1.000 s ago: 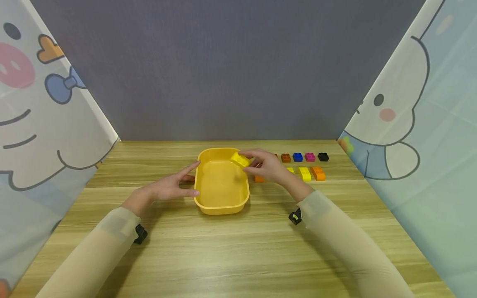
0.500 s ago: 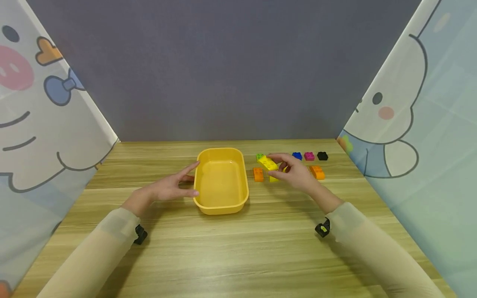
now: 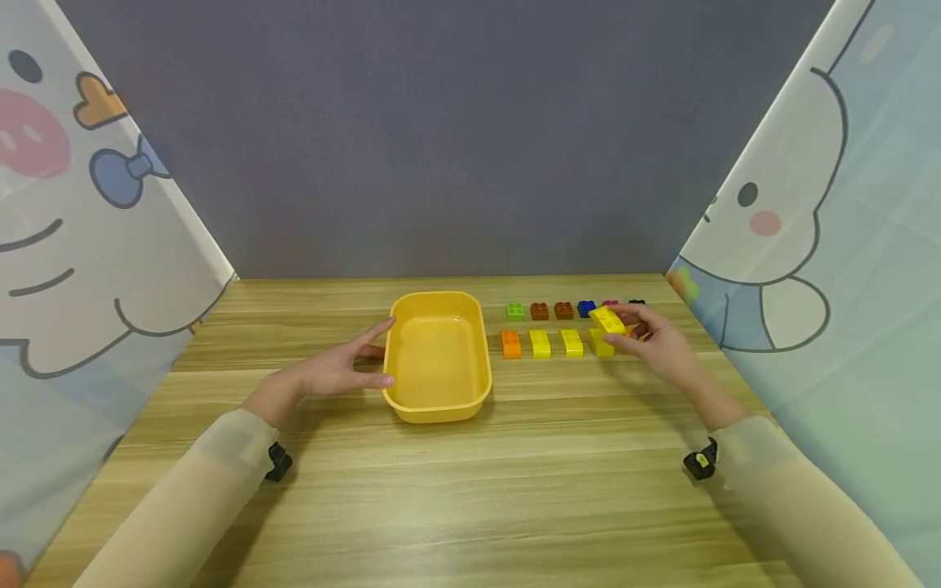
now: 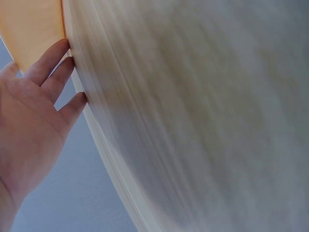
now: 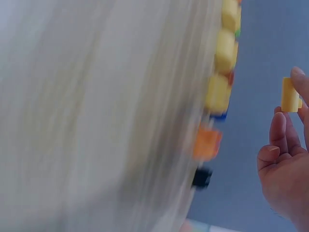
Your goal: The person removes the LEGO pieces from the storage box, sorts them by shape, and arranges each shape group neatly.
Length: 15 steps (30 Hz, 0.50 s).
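My right hand (image 3: pixel 665 347) pinches a yellow toy building brick (image 3: pixel 607 320) between thumb and fingers, tilted and raised over the front row of bricks. In the right wrist view the same yellow brick (image 5: pixel 289 95) shows side-on at the fingertips. Just below it in the head view is another yellow brick (image 3: pixel 601 345), partly covered. My left hand (image 3: pixel 327 373) rests at the left side of a yellow plastic tray (image 3: pixel 437 367), fingers extended and spread. The left wrist view shows those fingertips low beside the tray's wall (image 4: pixel 36 29). Nothing lies inside the tray.
The front row also has an orange brick (image 3: pixel 510 345) and yellow bricks (image 3: pixel 540 345); its right end is behind my hand. Behind runs a row of smaller bricks: green (image 3: pixel 515 311), brown, blue (image 3: pixel 586 309), pink and black. A grey panel (image 3: pixel 456 147) closes the table's back.
My right hand has carried the yellow brick from over the tray's right edge rightward, above the rows, uncovering the bricks nearer the tray. The left hand and tray have stayed put.
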### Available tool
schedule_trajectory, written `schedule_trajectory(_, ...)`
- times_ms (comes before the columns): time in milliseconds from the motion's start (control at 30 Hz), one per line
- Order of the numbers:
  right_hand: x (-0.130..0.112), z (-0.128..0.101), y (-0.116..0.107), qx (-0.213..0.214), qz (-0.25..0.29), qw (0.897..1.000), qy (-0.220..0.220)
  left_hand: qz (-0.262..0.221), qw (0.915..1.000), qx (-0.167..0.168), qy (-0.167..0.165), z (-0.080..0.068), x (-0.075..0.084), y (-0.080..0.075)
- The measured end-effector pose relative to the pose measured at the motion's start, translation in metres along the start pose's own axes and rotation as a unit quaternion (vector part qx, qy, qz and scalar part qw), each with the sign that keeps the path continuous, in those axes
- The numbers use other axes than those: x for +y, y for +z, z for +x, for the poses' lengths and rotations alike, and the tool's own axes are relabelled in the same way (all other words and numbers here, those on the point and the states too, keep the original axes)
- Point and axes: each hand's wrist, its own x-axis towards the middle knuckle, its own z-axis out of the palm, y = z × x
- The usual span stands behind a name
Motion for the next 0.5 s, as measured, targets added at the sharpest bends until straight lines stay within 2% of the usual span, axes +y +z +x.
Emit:
schedule_trajectory(233,0.036,-0.002,-0.03,0.028,-0.05,0.998,0.035,-0.002,1.0,-0.001,-0.002,0.0,0.001,-0.001)
schedule_trajectory(500,0.065,0.002,-0.046,-0.01,-0.059,0.995,0.083,-0.006,1.0,-0.002,-0.003,-0.001,0.003,-0.001)
